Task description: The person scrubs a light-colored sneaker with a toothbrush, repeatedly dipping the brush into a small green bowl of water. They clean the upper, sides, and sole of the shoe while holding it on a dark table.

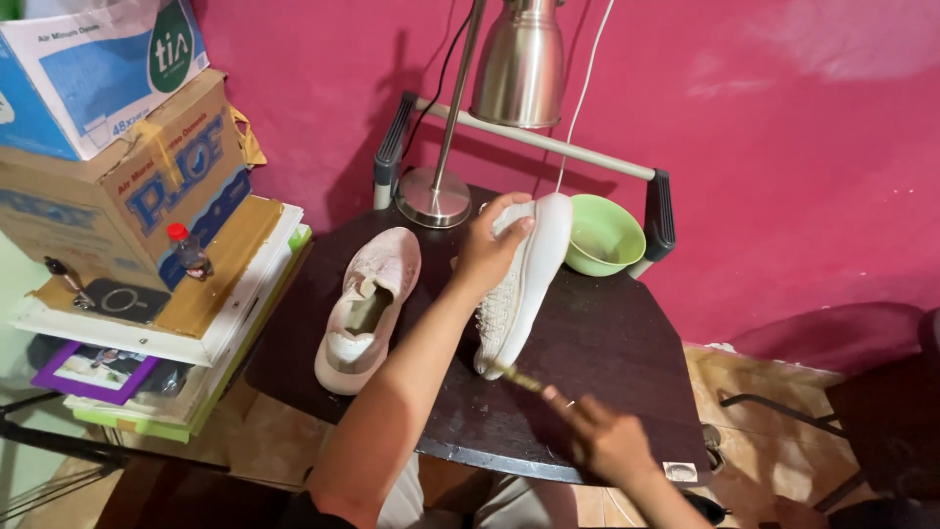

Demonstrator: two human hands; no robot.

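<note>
My left hand point(490, 245) grips a white sneaker point(519, 289) near its heel and holds it tilted on its side, sole facing right, above the dark table point(607, 343). My right hand point(607, 441) holds a thin brush point(517, 377) whose tip touches the toe end of that sneaker. A second pale pink-white sneaker point(367, 309) lies upright on the table to the left, apart from both hands.
A green bowl point(602, 235) sits at the table's back right. A metal desk lamp point(490, 108) stands at the back. Stacked cardboard boxes point(117, 147), a small red-capped bottle point(186, 250) and boards pile up on the left. A pink wall is behind.
</note>
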